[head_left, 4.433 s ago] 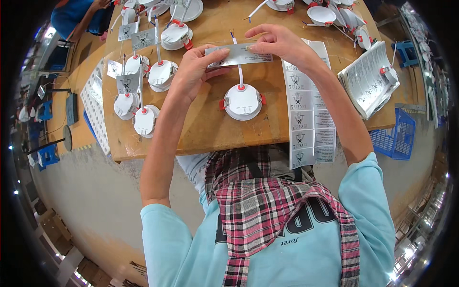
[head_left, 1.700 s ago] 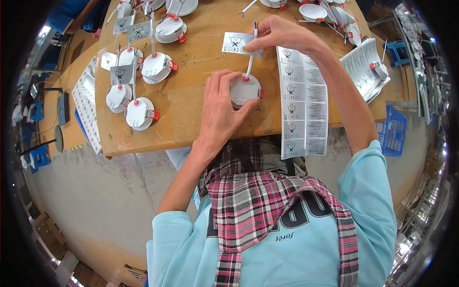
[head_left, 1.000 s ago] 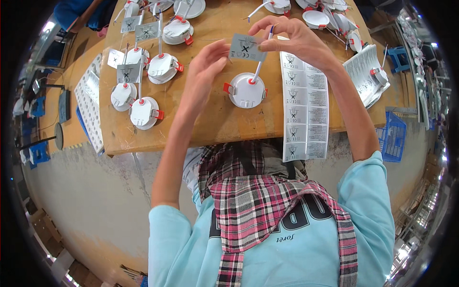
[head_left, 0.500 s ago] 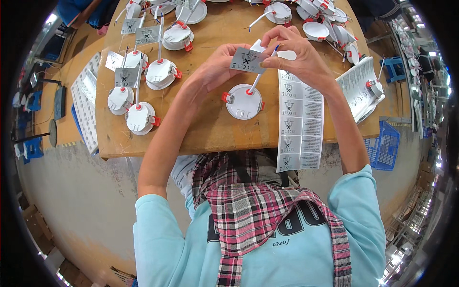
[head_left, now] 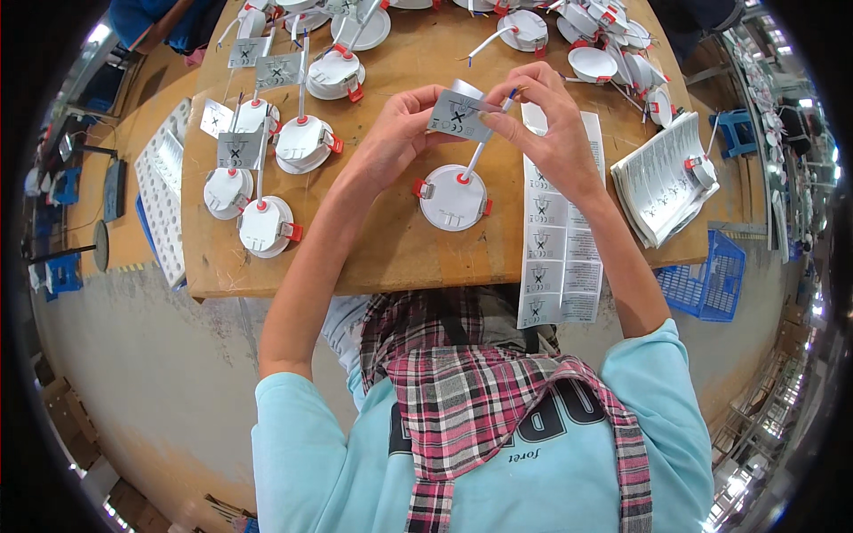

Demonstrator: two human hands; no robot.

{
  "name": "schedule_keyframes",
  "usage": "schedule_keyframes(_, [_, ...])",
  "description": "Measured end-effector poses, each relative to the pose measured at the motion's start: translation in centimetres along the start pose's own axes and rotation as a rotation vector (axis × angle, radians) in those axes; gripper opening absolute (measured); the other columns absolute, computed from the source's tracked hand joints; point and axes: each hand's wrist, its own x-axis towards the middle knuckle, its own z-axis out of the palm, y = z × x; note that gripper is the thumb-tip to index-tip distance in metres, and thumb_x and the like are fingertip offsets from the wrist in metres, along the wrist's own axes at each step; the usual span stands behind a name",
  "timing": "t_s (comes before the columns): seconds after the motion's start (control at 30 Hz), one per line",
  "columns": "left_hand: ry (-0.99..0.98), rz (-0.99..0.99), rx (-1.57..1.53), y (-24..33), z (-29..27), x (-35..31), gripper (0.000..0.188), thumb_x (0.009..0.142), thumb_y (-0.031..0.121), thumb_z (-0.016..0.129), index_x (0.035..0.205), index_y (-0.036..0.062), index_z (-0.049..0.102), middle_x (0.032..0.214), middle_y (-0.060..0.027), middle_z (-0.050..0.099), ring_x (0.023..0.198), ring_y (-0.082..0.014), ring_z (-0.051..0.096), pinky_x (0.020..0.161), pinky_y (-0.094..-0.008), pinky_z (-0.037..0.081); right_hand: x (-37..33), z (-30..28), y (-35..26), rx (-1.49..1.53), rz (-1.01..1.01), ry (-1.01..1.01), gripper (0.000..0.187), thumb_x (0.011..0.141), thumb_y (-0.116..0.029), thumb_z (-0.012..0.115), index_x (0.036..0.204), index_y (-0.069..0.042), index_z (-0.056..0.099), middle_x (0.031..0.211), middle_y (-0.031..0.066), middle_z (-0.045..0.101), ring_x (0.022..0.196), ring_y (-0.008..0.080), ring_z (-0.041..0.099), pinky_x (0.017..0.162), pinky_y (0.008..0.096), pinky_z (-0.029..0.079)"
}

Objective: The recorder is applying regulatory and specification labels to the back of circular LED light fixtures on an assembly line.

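Wooden workbench (head_left: 391,258) carries a long sheet of printed labels (head_left: 558,240) at right. Round white downlight (head_left: 453,197) with red spring clips lies face-down at centre, its white cable rising. Left hand (head_left: 400,133) and right hand (head_left: 546,124) hover above it, fingertips pinching one grey label (head_left: 459,115) around the cable.

Bright, even overhead light; soft short shadows under hands on wooden table (head_left: 391,258). Centre sharp. Strong fisheye bending toward rim, black vignette corners, slight glare at right edge.
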Motion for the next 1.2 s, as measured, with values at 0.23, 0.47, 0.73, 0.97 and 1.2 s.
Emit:
schedule_keyframes(0.23, [0.045, 0.003, 0.011, -0.2, 0.0, -0.5, 0.032, 0.087, 0.011, 0.058, 0.115, -0.0032, 0.056, 0.107, -0.0110, 0.064, 0.098, -0.0185, 0.064, 0.090, -0.0369, 0.053, -0.7, 0.6, -0.1, 0.279, 0.276, 0.057, 0.017, 0.081, -0.017, 0.070, 0.088, -0.002, 0.066, 0.085, 0.0034, 0.059, 0.075, 0.0111, 0.055, 0.071, 0.0259, 0.046])
schedule_keyframes(0.47, [0.110, 0.025, 0.020, 0.1, 0.9, -1.4, 0.022, 0.090, 0.011, 0.057, 0.108, -0.0022, 0.058, 0.102, -0.0093, 0.064, 0.091, -0.0160, 0.065, 0.081, -0.0307, 0.057, -0.9, 1.1, -0.2, 0.354, 0.361, 0.098, 0.015, 0.084, -0.016, 0.067, 0.088, -0.002, 0.067, 0.076, 0.0004, 0.064, 0.069, 0.0063, 0.057, 0.062, 0.0226, 0.045])
schedule_keyframes(0.73, [0.173, 0.054, 0.008, -0.1, 1.4, -1.7, 0.016, 0.091, 0.011, 0.057, 0.101, -0.0008, 0.060, 0.098, -0.0077, 0.064, 0.088, -0.0136, 0.065, 0.081, -0.0311, 0.057, -0.8, 1.2, -0.1, 0.350, 0.366, 0.120, 0.014, 0.084, -0.016, 0.066, 0.092, -0.005, 0.066, 0.076, -0.0003, 0.063, 0.071, 0.0061, 0.057, 0.062, 0.0225, 0.044])
schedule_keyframes(0.97, [0.236, 0.075, 0.096, 0.4, 1.9, -1.9, 0.016, 0.090, 0.012, 0.057, 0.099, -0.0009, 0.062, 0.095, -0.0077, 0.066, 0.087, -0.0134, 0.065, 0.081, -0.0312, 0.057, -0.7, 1.4, -0.1, 0.471, 0.400, 0.102, 0.014, 0.086, -0.016, 0.065, 0.092, -0.004, 0.060, 0.079, 0.0006, 0.062, 0.074, 0.0071, 0.058, 0.065, 0.0227, 0.044])
schedule_keyframes(1.2, [0.249, 0.104, 0.169, 1.0, 2.4, -2.2, 0.018, 0.090, 0.014, 0.058, 0.099, -0.0015, 0.063, 0.094, -0.0093, 0.067, 0.084, -0.0145, 0.066, 0.081, -0.0307, 0.056, -0.5, 1.5, -0.3, 0.512, 0.404, 0.055, 0.015, 0.086, -0.013, 0.066, 0.091, -0.005, 0.054, 0.083, 0.0024, 0.062, 0.076, 0.0077, 0.059, 0.067, 0.0225, 0.044])
